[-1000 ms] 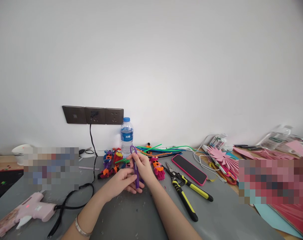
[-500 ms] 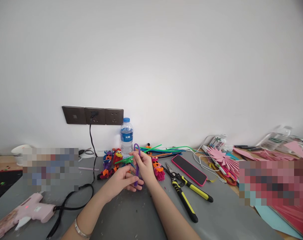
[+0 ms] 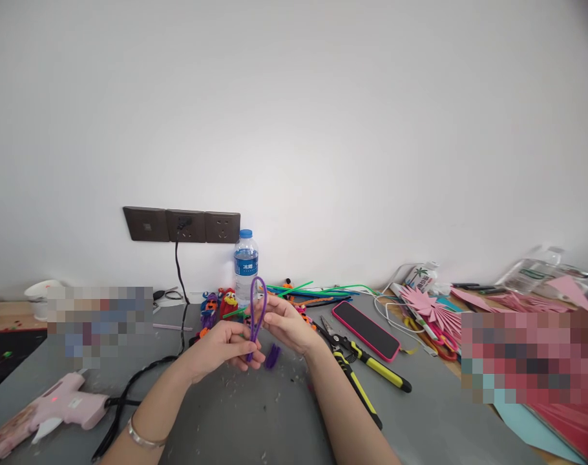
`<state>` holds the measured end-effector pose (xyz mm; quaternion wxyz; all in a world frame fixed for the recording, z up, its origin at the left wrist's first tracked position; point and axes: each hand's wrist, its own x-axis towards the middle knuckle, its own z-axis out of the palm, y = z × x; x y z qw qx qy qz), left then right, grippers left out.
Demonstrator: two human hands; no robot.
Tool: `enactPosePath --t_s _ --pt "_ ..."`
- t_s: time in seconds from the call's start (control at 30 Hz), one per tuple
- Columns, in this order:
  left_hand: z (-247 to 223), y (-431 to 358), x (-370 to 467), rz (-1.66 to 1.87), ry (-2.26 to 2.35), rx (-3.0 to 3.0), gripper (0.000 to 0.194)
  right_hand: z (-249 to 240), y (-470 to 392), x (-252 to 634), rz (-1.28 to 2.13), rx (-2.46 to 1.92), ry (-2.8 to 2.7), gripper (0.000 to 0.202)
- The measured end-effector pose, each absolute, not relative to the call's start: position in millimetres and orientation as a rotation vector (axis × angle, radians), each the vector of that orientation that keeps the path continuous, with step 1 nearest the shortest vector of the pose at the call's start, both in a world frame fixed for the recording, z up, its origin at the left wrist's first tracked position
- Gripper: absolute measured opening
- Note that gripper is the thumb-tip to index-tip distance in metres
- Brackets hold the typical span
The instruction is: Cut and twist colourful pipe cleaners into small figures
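A purple pipe cleaner (image 3: pixel 252 289), bent into a narrow upright loop, is between my hands. My left hand (image 3: pixel 233 347) pinches its lower ends between thumb and fingers. At the loop's right side, my right hand (image 3: pixel 285 323) has its thumb and fingertips closed on the stem. A short bundle of purple pipe cleaner pieces (image 3: pixel 273 356) lies on the grey mat just below my right hand. Behind my hands sit small pipe-cleaner figures, among them a red one (image 3: pixel 228 302) and a purple-and-orange one (image 3: pixel 209 309).
A water bottle (image 3: pixel 246 265) stands against the wall. Right of my hands lie yellow-black pliers (image 3: pixel 366 361) and a phone (image 3: pixel 366 330). Loose pipe cleaners (image 3: pixel 323 295) lie behind. A pink glue gun (image 3: pixel 56 403) and its black cable are at left; pink folded paper (image 3: pixel 432 309) is at right.
My left hand and the purple pipe cleaner have shifted slightly left, and its loop now looks wider. My right hand has turned and opened up the view of the purple bundle on the mat.
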<state>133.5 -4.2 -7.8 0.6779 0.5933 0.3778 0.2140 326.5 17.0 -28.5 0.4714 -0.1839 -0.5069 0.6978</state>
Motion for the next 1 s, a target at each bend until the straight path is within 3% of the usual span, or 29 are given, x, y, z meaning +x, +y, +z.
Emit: enactPosePath --t_s 0.3,0.53,1.0 --pt "-11 0 132 0.496 0.856 1.318 0.035 -30 17 323 1.852 -0.568 -1.283 0.039" --pt "-9 -4 129 0.326 0.790 1.279 0.032 -32 16 325 1.977 -0.519 -1.526 0.029" --pt "-8 -1 122 0.364 0.833 1.304 0.032 -27 20 330 1.617 -0.626 -1.208 0.031"
